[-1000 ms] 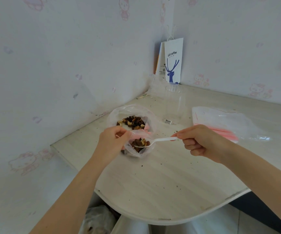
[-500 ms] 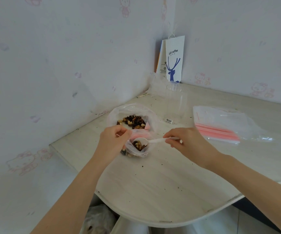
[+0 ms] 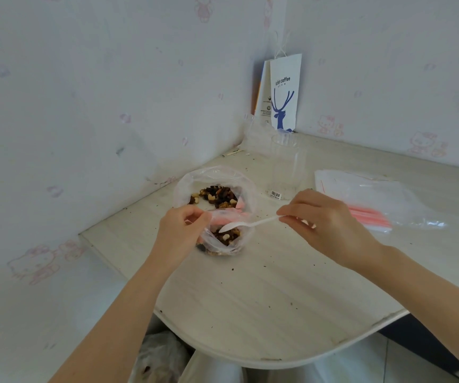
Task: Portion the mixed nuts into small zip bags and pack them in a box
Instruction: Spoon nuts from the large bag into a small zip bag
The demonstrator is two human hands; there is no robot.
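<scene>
White wallpaper (image 3: 84, 106) with faint pink cats covered the two walls I saw through the head camera. Below them stood a pale wood table (image 3: 264, 299) with a round front edge. On the right side of the table lay a flat pack of zip bags (image 3: 374, 197) with pink strips, inside a clear wrapper. A paper bag (image 3: 285, 92) with a blue deer on it leaned upright in the corner. Near the left wall sat the big clear bag (image 3: 239, 183), wide open, with the mixed nuts (image 3: 214, 196) in the bottom of it. A clear cup (image 3: 287, 167) stood upright between the big bag and the pack. The left hand (image 3: 180, 230) was just in front of the big bag, its fingers curled and pinching the rim of a small zip bag (image 3: 231, 248) to hold it open. This small bag stood on the table, touching the front of the big bag, and it already had some nuts in it. The right hand (image 3: 325, 219) pinched the end of a white plastic spoon (image 3: 250, 223) between thumb and fingers. The spoon's bowl was at the mouth of the small bag, right over the nuts there. I could not tell if the bowl had any nuts in it. Tiny dark crumbs (image 3: 272, 265) were dotted over the table.
</scene>
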